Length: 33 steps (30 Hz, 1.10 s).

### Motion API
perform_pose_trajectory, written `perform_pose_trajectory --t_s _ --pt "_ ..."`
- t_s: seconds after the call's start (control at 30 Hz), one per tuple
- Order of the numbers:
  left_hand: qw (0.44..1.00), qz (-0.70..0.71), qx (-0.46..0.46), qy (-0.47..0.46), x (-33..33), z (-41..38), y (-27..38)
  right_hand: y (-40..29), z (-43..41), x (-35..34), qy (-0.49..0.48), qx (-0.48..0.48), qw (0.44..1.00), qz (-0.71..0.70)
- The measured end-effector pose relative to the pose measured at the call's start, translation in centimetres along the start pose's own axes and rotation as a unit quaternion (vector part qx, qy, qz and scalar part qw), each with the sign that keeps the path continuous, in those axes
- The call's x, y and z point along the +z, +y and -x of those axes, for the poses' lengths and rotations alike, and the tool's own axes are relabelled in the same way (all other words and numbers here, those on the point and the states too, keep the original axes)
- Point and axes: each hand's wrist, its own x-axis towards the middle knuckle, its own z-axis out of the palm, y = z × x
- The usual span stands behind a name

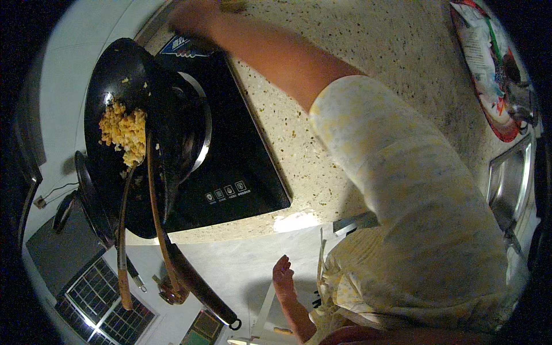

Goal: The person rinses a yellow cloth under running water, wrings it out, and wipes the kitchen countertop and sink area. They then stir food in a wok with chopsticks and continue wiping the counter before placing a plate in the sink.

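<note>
My right arm stretches across the speckled countertop (276,142) to the far left. My right hand (189,17) is blurred at the top edge, near a blue-and-white printed item (183,46) that bears writing; its grip does not show. My left hand (283,274) hangs below the counter edge, empty, its fingers slightly bent. A black wok (125,64) rests on a black induction cooktop (254,164). Crumbled yellow food (125,129), like scrambled egg, lies in the wok. A metal utensil with a wooden grip (125,284) and a brown long-handled utensil (155,202) lean in it.
The wok's dark handle (202,286) juts past the counter's front edge. Another black pan or lid (90,202) stands behind the wok. On the right are a red-and-white plastic bag (487,64) and a metal sink (511,172). A barred window (103,297) shows at lower left.
</note>
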Motion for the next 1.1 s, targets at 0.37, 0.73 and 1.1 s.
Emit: perform_pose_trajectory --t_s 0.37,0.73,1.1 --pt "0.996 -0.011 0.068 -0.057 1.0 -0.5 -1.1 19.8 14.2 -3.5 0.11 0.264 0.952 -0.11" --pt "0.974 -0.017 0.194 -0.112 -2.4 -0.2 -0.5 0.9 21.2 1.5 0.105 -0.067 0.992 0.015" --pt "0.941 -0.067 0.285 -0.172 -3.0 -1.6 0.8 4.2 42.8 -2.3 -0.019 0.089 0.996 0.014"
